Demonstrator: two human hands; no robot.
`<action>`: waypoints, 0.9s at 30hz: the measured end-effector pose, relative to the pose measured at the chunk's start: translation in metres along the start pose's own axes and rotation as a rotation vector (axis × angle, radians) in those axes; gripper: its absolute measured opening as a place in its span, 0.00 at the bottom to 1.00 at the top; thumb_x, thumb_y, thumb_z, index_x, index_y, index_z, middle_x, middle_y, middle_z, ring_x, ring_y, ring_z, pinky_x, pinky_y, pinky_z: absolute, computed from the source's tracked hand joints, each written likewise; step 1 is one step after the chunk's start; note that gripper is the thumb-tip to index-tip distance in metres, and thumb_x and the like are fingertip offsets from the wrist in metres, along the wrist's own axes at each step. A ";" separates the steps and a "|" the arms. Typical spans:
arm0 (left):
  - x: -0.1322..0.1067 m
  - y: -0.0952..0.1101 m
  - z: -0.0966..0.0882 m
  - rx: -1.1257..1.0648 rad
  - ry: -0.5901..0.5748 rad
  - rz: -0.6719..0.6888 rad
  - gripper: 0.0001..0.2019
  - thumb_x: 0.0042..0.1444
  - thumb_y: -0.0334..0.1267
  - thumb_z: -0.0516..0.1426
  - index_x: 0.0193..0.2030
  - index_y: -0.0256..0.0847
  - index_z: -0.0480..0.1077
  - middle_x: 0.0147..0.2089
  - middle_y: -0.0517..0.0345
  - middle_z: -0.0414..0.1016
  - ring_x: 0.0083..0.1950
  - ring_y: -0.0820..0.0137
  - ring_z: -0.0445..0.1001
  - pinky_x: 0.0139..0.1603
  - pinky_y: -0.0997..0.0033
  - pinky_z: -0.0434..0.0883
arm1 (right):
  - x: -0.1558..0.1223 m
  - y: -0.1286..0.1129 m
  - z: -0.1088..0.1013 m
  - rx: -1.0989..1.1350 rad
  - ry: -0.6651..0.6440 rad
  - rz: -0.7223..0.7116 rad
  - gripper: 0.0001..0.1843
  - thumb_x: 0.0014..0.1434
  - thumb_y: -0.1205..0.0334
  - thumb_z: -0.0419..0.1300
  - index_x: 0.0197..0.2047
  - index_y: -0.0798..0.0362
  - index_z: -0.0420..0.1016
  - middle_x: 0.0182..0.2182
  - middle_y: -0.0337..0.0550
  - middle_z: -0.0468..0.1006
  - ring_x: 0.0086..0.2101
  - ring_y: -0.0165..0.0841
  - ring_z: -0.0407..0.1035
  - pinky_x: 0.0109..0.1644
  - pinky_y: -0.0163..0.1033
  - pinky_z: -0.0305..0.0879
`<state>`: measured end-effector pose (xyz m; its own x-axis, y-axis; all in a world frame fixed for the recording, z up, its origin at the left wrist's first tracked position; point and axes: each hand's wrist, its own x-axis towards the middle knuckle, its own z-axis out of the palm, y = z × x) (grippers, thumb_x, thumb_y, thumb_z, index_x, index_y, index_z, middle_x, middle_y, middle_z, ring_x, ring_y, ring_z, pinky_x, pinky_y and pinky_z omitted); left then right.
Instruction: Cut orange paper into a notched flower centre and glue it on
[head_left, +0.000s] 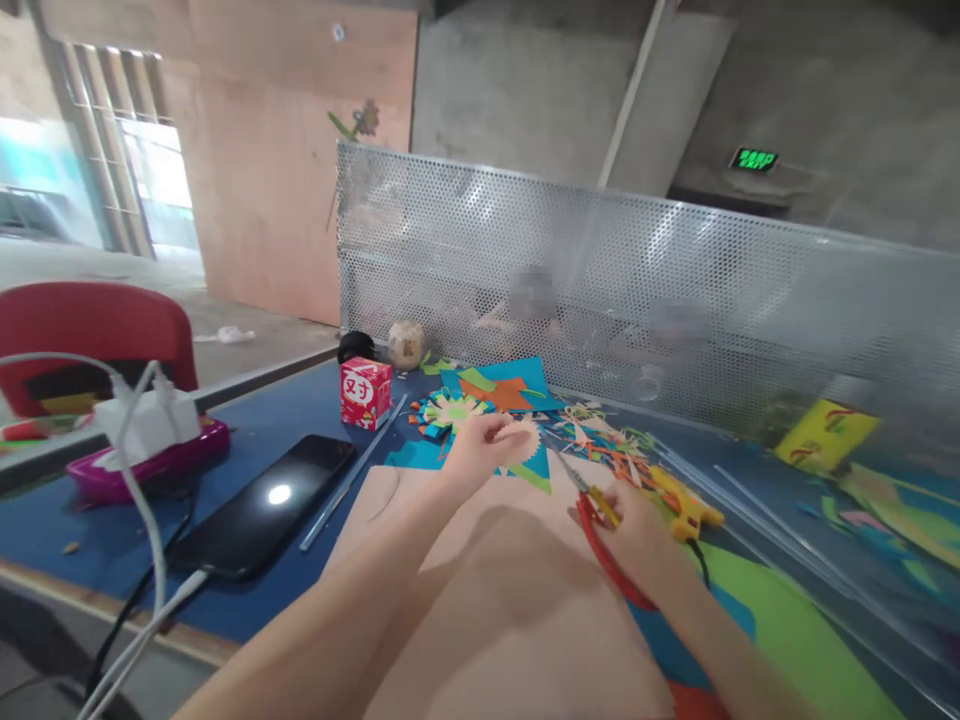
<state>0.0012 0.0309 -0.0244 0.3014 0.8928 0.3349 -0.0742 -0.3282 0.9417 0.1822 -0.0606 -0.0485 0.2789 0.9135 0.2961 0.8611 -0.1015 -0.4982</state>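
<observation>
My left hand (480, 450) pinches a small pale paper piece with a jagged, toothed edge (525, 442) above a large peach paper sheet (495, 610). My right hand (637, 535) is closed round the red handles of a pair of scissors (596, 510), whose blades point up and left toward the toothed piece. Under the pale piece lies a blue sheet with a green corner (536, 472). Just past my right hand lies a yellow glue gun (686, 505).
A black phone (262, 505) on a white cable lies at the left, near a red carton (365, 392), a clear stick (352, 475) and a purple box with a white charger (150, 440). Coloured paper scraps (600, 445) and a paper flower (454, 410) lie ahead. A perforated metal screen (675, 290) walls the desk's far side.
</observation>
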 end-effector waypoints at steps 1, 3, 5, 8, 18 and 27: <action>0.002 -0.002 -0.002 -0.001 0.018 -0.002 0.13 0.42 0.46 0.59 0.22 0.36 0.66 0.20 0.64 0.60 0.21 0.78 0.58 0.20 0.78 0.55 | -0.002 -0.002 0.001 -0.037 -0.028 -0.006 0.17 0.49 0.47 0.55 0.23 0.48 0.53 0.19 0.36 0.67 0.22 0.33 0.64 0.24 0.35 0.55; 0.005 -0.006 -0.007 -0.008 0.042 -0.018 0.15 0.41 0.47 0.59 0.22 0.35 0.67 0.19 0.63 0.61 0.20 0.78 0.58 0.19 0.77 0.55 | -0.008 -0.008 0.004 -0.074 -0.095 -0.021 0.15 0.51 0.49 0.52 0.24 0.48 0.52 0.20 0.37 0.68 0.23 0.34 0.65 0.25 0.35 0.55; 0.008 -0.009 -0.011 -0.018 0.058 -0.032 0.16 0.40 0.49 0.59 0.21 0.34 0.67 0.17 0.63 0.61 0.19 0.78 0.58 0.18 0.77 0.53 | -0.013 -0.013 0.006 -0.051 -0.108 -0.085 0.11 0.52 0.53 0.52 0.26 0.49 0.54 0.23 0.39 0.70 0.26 0.35 0.67 0.27 0.36 0.57; 0.010 -0.012 -0.015 -0.039 0.066 -0.047 0.19 0.37 0.52 0.61 0.19 0.35 0.66 0.16 0.63 0.60 0.19 0.78 0.58 0.18 0.77 0.53 | -0.014 -0.020 0.003 0.029 0.022 -0.233 0.07 0.51 0.57 0.53 0.32 0.51 0.60 0.30 0.45 0.72 0.32 0.38 0.68 0.35 0.40 0.61; -0.002 -0.009 -0.007 -0.119 -0.140 -0.086 0.17 0.38 0.49 0.61 0.25 0.34 0.71 0.20 0.61 0.67 0.22 0.76 0.63 0.23 0.76 0.58 | 0.020 -0.070 0.005 0.410 -0.131 -0.205 0.08 0.53 0.58 0.53 0.27 0.52 0.65 0.22 0.39 0.73 0.24 0.33 0.70 0.28 0.35 0.63; 0.002 -0.007 -0.013 -0.082 -0.263 -0.013 0.12 0.43 0.43 0.58 0.30 0.36 0.75 0.34 0.53 0.76 0.37 0.66 0.71 0.40 0.70 0.66 | 0.024 -0.059 0.026 0.640 -0.136 -0.221 0.06 0.50 0.59 0.55 0.27 0.52 0.63 0.23 0.37 0.71 0.25 0.31 0.66 0.28 0.34 0.59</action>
<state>-0.0102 0.0390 -0.0299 0.5385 0.7825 0.3125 -0.1421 -0.2812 0.9491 0.1270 -0.0220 -0.0335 0.0341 0.9315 0.3621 0.4598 0.3070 -0.8333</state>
